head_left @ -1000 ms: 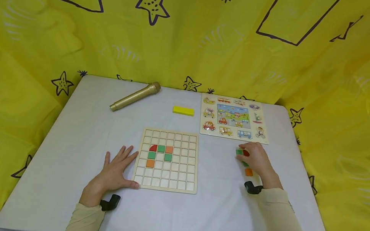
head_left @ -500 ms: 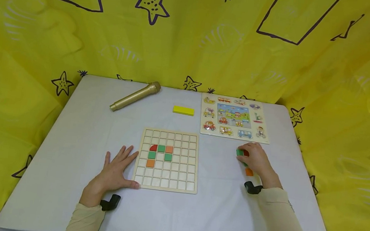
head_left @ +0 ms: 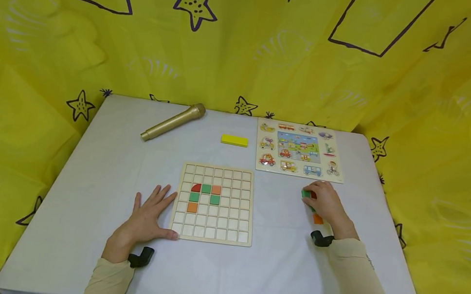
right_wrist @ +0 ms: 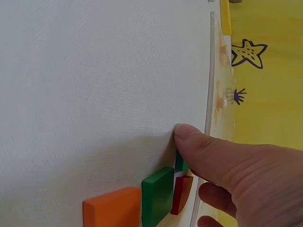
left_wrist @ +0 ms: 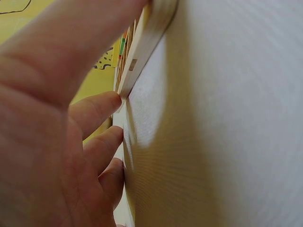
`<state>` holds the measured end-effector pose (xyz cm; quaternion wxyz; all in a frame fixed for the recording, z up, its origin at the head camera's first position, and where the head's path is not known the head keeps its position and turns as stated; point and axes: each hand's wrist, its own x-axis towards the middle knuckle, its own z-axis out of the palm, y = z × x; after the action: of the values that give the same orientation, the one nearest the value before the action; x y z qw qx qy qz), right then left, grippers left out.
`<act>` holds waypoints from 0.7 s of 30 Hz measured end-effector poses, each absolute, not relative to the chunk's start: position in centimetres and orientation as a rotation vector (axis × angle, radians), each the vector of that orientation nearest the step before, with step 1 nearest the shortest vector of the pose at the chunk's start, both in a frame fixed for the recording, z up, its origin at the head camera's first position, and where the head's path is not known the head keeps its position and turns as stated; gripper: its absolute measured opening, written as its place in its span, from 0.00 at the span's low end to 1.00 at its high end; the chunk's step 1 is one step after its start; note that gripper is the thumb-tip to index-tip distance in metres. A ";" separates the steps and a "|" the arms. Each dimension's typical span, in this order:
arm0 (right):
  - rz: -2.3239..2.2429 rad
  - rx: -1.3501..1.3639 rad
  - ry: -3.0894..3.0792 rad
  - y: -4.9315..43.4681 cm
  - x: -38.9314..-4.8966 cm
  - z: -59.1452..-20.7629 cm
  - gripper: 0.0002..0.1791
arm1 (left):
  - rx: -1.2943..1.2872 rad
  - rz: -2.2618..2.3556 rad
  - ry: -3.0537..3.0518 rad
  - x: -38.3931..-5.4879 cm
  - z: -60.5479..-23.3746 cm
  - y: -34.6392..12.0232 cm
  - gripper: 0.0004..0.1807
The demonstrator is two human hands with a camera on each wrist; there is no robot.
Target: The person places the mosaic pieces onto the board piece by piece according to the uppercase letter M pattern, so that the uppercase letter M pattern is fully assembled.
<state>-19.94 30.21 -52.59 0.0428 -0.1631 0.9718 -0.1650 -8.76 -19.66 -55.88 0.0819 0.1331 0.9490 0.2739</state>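
My left hand (head_left: 144, 219) lies with fingers spread at the left side of a wooden grid board (head_left: 232, 224), thumb on its near-left corner and index fingertip at its left edge. Set in the board's squares are a red quarter-round tile (head_left: 196, 188), a salmon tile (head_left: 216, 190), an orange tile (head_left: 192, 207) and several green tiles (head_left: 206, 189). To the right, my right hand (head_left: 327, 206) pinches a green tile (head_left: 305, 194) between thumb and finger. Beside it in the right wrist view lie a second green tile (right_wrist: 158, 196), a red curved tile (right_wrist: 182, 195) and an orange tile (right_wrist: 113, 208).
Behind the right hand is a picture puzzle board (head_left: 263, 153) with vehicle pieces. A yellow block (head_left: 234, 140) and a gold toy microphone (head_left: 173, 122) lie at the back of the white-covered table (head_left: 201, 280). Yellow patterned cloth (head_left: 248, 45) hangs around the table.
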 end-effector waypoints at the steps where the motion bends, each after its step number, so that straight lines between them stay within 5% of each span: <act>1: -0.504 -0.502 2.972 30.2 -19.9 -52.6 0.17 | 0.396 0.819 2.833 -8.8 -55.9 -19.6 0.65; 21: -0.449 -0.473 3.011 29.9 -20.2 -53.0 0.13 | 0.392 0.827 2.833 -8.8 -55.7 -19.5 0.65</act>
<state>-20.17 29.92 -53.01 0.0305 -0.1535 0.9769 -0.1456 -8.79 -19.54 -55.73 0.0823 0.1312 0.9484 0.2768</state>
